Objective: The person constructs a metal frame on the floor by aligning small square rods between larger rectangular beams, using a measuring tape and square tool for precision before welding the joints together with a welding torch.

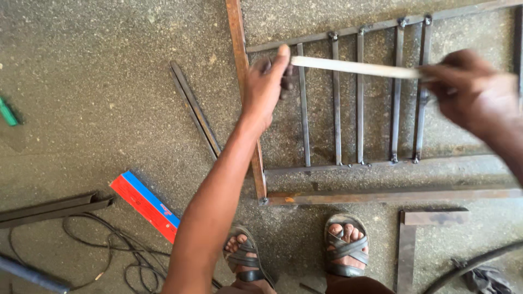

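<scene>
A pale flat strip [354, 67], like a ruler or wooden slat, is held level above a welded steel grille [359, 109] lying on the concrete floor. My left hand [267, 87] pinches the strip's left end near the rusty frame bar [242, 76]. My right hand [476, 92], blurred, grips the strip's right end over the two rightmost vertical bars. The grille has several thin upright bars between two cross rails.
A loose steel bar [195, 109] lies left of the frame. A red and blue box [146, 204], black cables [109, 245], angle iron pieces [52, 207], a steel square [417, 234] and a green item [7, 112] lie around my sandalled feet [297, 247].
</scene>
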